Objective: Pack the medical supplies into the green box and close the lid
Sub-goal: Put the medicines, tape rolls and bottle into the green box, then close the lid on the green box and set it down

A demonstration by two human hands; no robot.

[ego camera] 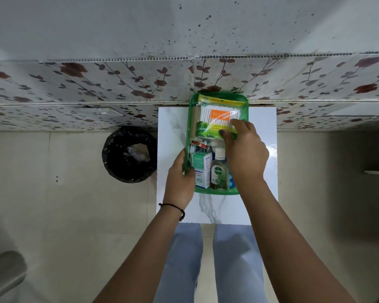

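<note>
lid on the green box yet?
No, the green box is open, with the cotton swabs and Dettol bottle showing inside, and no lid over them.

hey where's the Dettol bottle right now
In the head view, the brown Dettol bottle lies inside the green plastic box, at its near end, between the white-and-teal Optibex carton and the right hand.

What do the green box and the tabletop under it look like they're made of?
Green box: likely translucent plastic, since the supplies show through its tinted wall. Tabletop: glossy white with grey veining, marble-look; a bright reflection shows the polish, though stone or laminate can't be told apart.
</note>
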